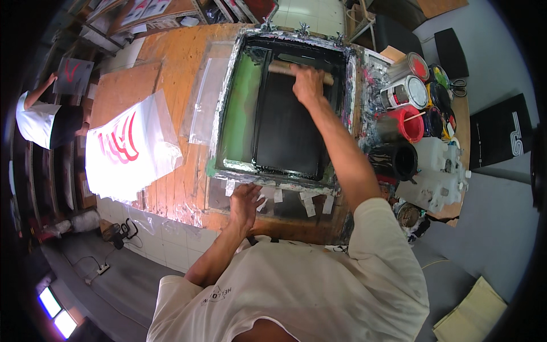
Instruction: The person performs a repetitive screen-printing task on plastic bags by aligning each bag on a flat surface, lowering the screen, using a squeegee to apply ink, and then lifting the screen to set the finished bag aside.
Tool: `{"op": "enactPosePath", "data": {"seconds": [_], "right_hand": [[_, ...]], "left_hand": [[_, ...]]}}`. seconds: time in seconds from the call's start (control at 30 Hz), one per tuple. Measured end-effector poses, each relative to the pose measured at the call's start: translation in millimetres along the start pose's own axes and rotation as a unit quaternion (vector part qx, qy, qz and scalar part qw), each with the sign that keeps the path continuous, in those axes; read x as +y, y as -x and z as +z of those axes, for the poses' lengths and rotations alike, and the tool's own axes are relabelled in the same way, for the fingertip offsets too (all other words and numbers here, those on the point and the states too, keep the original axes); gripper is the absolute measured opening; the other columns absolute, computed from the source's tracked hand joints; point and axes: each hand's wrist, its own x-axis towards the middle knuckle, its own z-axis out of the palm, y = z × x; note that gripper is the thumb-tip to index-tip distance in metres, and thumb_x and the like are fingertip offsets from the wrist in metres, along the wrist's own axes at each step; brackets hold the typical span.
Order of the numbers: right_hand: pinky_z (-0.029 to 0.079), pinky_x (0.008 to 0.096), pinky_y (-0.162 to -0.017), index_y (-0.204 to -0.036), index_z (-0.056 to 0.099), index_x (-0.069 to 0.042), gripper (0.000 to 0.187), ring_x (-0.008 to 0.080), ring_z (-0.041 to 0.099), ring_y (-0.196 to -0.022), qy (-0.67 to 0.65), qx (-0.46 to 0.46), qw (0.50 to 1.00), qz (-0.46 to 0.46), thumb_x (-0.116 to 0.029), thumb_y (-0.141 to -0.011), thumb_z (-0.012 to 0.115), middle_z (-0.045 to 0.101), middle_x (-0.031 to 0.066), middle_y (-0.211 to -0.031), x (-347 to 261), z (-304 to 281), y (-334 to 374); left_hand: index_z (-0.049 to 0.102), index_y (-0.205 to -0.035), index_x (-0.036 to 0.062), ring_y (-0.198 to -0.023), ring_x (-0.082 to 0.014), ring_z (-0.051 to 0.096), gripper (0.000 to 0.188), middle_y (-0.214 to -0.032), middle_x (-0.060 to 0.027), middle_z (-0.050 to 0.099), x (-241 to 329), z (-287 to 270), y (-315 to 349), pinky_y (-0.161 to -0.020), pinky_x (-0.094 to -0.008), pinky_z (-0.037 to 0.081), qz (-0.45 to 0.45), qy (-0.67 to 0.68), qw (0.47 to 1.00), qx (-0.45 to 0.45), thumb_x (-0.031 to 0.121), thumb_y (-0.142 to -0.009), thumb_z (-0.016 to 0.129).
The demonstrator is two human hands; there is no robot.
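Note:
A screen-printing frame (225,128) lies on the wooden table in front of me, its border crusted with dried ink. Black ink covers most of the mesh (288,131), while a green strip (242,108) shows along its left side. Toward the far end of the screen, my right hand (309,84) is closed around a squeegee (282,68) with a wooden handle. My left hand (245,204) is at the frame's near edge, fingers apart and holding nothing; I cannot tell whether it presses on the edge. White tape pieces (308,204) hang from that edge.
Printed sheets with red marks (122,145) are piled on the left of the table (165,62). To the right stand paint cans (404,91), a red tub (401,123), a black pot (394,161) and plastic jugs (433,176). Another person (43,117) holds a sheet at far left.

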Motion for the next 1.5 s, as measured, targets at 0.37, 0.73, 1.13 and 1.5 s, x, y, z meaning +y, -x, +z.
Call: {"op": "enactPosePath", "data": {"seconds": [0.37, 0.73, 1.13, 1.5], "right_hand": [[0.054, 0.0548, -0.085, -0.124, 0.062, -0.013, 0.04, 0.0445, 0.068, -0.097, -0.189, -0.14, 0.971, -0.041, -0.001, -0.085, 0.059, 0.071, 0.0205, -0.102, -24, -116, 122], [0.045, 0.0484, -0.067, -0.09, 0.064, -0.003, 0.036, 0.0371, 0.063, -0.074, -0.076, 0.13, 0.982, -0.113, -0.037, -0.082, 0.071, 0.062, 0.0156, -0.078, -97, -229, 200], [0.051, 0.0494, -0.062, -0.075, 0.065, -0.001, 0.05, 0.0397, 0.066, -0.06, -0.072, 0.163, 0.976, -0.123, -0.049, -0.09, 0.069, 0.063, 0.0207, -0.059, -68, -350, 59], [0.054, 0.0407, -0.073, -0.106, 0.075, 0.002, 0.066, 0.0287, 0.071, -0.073, -0.09, 0.084, 0.989, -0.086, -0.061, -0.093, 0.062, 0.073, 0.0209, -0.081, -39, -384, -35]], "left_hand": [[0.047, -0.108, 0.0125, -0.118, -0.0278, 0.058, 0.021, -0.116, -0.0102, 0.059, 7, -11, 8, -0.098, -0.0516, 0.044, 0.011, 0.015, 0.998, -0.063, 0.017, -0.092, 0.06], [0.054, -0.13, -0.0014, -0.113, -0.0316, 0.066, 0.046, -0.12, -0.0154, 0.067, 105, 65, 76, -0.107, -0.0492, 0.047, 0.127, -0.016, 0.951, -0.28, 0.016, -0.088, 0.064], [0.065, -0.115, -0.0007, -0.089, -0.0374, 0.063, 0.044, -0.097, -0.0177, 0.066, 171, 37, -170, -0.076, -0.0456, 0.05, 0.517, -0.625, 0.408, 0.42, 0.037, -0.092, 0.068], [0.062, -0.095, -0.0058, -0.067, -0.0278, 0.07, 0.036, -0.074, -0.0166, 0.066, 260, -28, -211, -0.055, -0.0385, 0.054, 0.396, -0.412, 0.819, -0.042, 0.029, -0.093, 0.072]]}}
